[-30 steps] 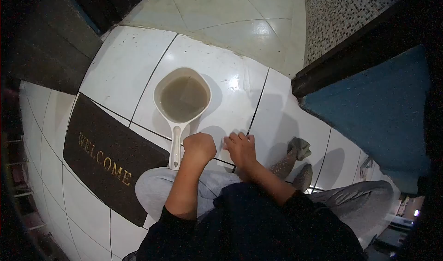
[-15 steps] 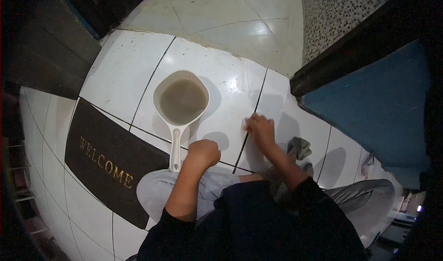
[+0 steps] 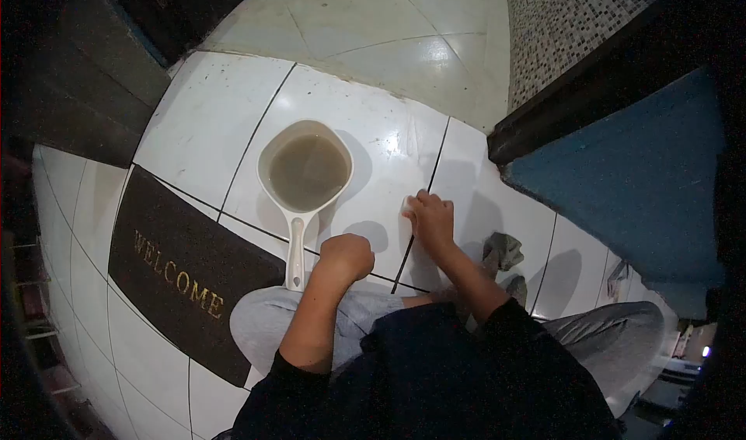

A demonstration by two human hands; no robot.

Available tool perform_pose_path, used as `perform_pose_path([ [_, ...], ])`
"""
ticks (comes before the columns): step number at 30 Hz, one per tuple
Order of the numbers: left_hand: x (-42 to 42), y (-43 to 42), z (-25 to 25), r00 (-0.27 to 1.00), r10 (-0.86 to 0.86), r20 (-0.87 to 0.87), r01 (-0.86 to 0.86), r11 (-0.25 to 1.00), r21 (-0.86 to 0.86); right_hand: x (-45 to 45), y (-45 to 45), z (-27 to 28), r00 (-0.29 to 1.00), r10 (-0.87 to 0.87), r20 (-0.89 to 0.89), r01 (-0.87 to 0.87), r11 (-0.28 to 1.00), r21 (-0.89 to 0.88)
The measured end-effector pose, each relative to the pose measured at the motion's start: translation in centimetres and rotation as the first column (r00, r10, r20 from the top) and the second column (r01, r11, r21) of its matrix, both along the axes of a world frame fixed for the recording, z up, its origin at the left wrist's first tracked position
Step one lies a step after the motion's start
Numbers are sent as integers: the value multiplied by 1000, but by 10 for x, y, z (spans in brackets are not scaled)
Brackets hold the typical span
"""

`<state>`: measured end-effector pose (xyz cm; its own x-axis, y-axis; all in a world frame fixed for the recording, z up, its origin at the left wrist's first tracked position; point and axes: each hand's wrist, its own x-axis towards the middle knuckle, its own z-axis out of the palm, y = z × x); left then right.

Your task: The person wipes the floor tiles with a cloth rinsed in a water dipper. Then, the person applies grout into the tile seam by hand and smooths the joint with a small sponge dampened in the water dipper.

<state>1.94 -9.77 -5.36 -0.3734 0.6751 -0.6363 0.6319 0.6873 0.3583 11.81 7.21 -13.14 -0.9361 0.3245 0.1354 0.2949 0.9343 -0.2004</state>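
Note:
A white water dipper (image 3: 266,183) with a long handle stands on the tiles, holding cloudy greyish water (image 3: 309,172). My left hand (image 3: 347,255) is closed in a fist just right of its handle, apart from it; whatever the fist may hold is hidden. To the right, my right hand (image 3: 432,218) is down at the floor near a dark tile joint. Its fingers are closed on a small whitish piece (image 3: 406,205), mostly covered by them, whose kind I cannot make out. A crumpled grey-green cloth (image 3: 503,251) lies beside my right forearm.
A dark doormat (image 3: 190,273) lettered WELCOME lies at the left. Beyond the white tiles (image 3: 365,106) is a greenish tiled floor (image 3: 373,16). A dark door frame (image 3: 575,90) and a blue surface (image 3: 622,176) border the right. My crossed legs (image 3: 614,335) are at the bottom.
My right hand has shifted slightly left, and the whitish piece at its fingertips now shows more clearly. My left hand has barely moved. The dipper stays in place.

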Motion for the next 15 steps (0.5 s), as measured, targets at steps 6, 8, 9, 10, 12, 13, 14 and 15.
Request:
perform_pose_path([
  [6,-2,2,-1,1000,15,11,-15,1000,24,22,-20,-7,978,206,26,-206,979,0],
  [8,-2,2,-2,1000,-9,21,9,1000,7,-4,-5,12,986,34,163,-35,999,2],
  [9,-3,3,-2,1000,-6,14,5,1000,15,-13,7,11,987,36,156,-38,999,10],
  [10,-4,3,-2,1000,-13,23,12,1000,14,-20,21,7,998,-31,51,38,991,-131],
  [12,-7,2,0,1000,-3,26,3,1000,18,-25,40,0,994,-93,-49,76,958,-275],
  [13,-8,0,1,1000,10,17,-10,999,36,-25,48,-1,983,-184,-3,147,797,-586],
  [14,-7,-1,1,1000,21,14,-21,998,53,-24,53,-5,964,-252,81,208,532,-821],
  [15,-7,-1,-1,999,31,17,-31,998,56,-21,51,4,966,-243,84,206,536,-818],
])
